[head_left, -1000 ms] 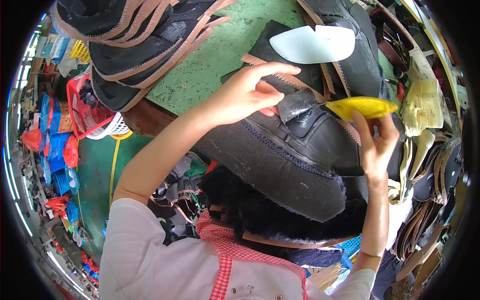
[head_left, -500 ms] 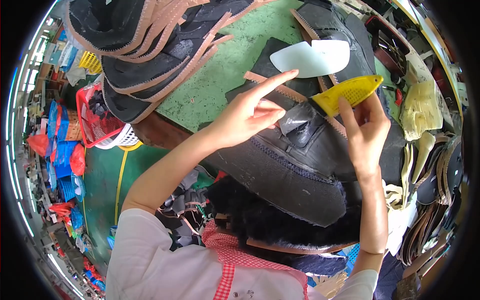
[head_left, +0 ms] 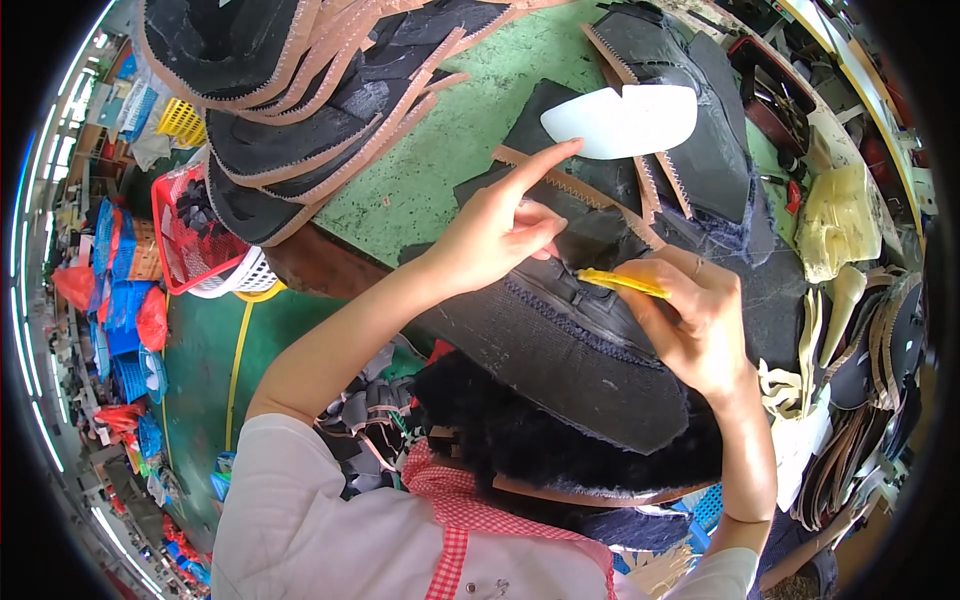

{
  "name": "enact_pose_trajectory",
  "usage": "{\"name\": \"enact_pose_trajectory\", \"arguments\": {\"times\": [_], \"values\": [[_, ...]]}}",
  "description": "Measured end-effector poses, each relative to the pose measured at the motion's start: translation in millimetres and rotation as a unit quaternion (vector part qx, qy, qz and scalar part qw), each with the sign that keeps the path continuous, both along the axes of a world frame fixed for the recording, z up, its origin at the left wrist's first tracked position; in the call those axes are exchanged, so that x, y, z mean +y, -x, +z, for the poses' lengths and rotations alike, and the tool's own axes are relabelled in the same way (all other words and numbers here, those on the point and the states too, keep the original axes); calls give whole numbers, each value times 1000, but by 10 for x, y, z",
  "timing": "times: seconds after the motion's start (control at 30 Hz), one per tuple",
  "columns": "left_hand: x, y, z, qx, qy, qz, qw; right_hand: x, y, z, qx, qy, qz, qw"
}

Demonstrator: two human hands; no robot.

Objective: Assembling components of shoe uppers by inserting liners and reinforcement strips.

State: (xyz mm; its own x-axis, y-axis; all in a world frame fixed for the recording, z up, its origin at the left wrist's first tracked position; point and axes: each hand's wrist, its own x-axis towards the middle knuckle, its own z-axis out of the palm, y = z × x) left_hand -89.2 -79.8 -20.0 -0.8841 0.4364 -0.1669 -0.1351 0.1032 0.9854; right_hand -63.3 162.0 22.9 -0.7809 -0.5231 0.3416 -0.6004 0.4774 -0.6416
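Note:
My right hand (head_left: 700, 318) grips a yellow plastic scraper (head_left: 625, 282), turned nearly edge-on. The scraper's tip meets a dark shoe-upper piece (head_left: 560, 352), beside a small black patch (head_left: 598, 243) at its middle. My left hand (head_left: 490, 235) is over the far left part of this piece, index finger stretched out and the other fingers loosely bent. That index fingertip is at the lower left edge of a curved white sheet (head_left: 630, 122), which lies on other dark pieces. Whether the fingertip touches the sheet is unclear.
Stacked dark pieces with brown zigzag edges (head_left: 290, 150) fill the far left of the green table (head_left: 410, 160). A red and white basket (head_left: 205, 235) stands beyond its left edge. At right are a dark red tool box (head_left: 770, 90) and a yellowish block (head_left: 840, 220).
My right hand has come down and left, bringing the scraper from above the pieces onto the dark upper piece. The black patch now lies flatter. My left hand has barely shifted.

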Motion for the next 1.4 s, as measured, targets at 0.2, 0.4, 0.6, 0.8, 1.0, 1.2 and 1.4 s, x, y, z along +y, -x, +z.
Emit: {"name": "enact_pose_trajectory", "arguments": {"times": [0.2, 0.4, 0.6, 0.8, 1.0, 1.2, 1.4], "values": [[16, 12, 27, 28, 7, -3, 1000, -56, -121, 84, 45, -69, -2, 997], [-237, 10, 281, 160, 86, -17, 983, 1152, -39, 165, -28, 156, -338, 928], [-400, 340, 179, 374, 392, -114, 833, 2351, 295, 28, 141, -108, -513, 840], [-481, 413, 370, 325, 478, -188, 794, 3024, 454, -275, 142, -1, -425, 894], [-896, 373, 1767, 419, 271, -85, 862, 2854, 330, -143, 71, 4, -499, 864], [-940, 1721, 2350, 360, -28, 170, 917, 2872, 398, -211, 74, 55, -513, 853], [-1159, 3286, 1244, 418, 523, 286, 686, 2619, 483, -4, 79, 111, -483, 865]]}}
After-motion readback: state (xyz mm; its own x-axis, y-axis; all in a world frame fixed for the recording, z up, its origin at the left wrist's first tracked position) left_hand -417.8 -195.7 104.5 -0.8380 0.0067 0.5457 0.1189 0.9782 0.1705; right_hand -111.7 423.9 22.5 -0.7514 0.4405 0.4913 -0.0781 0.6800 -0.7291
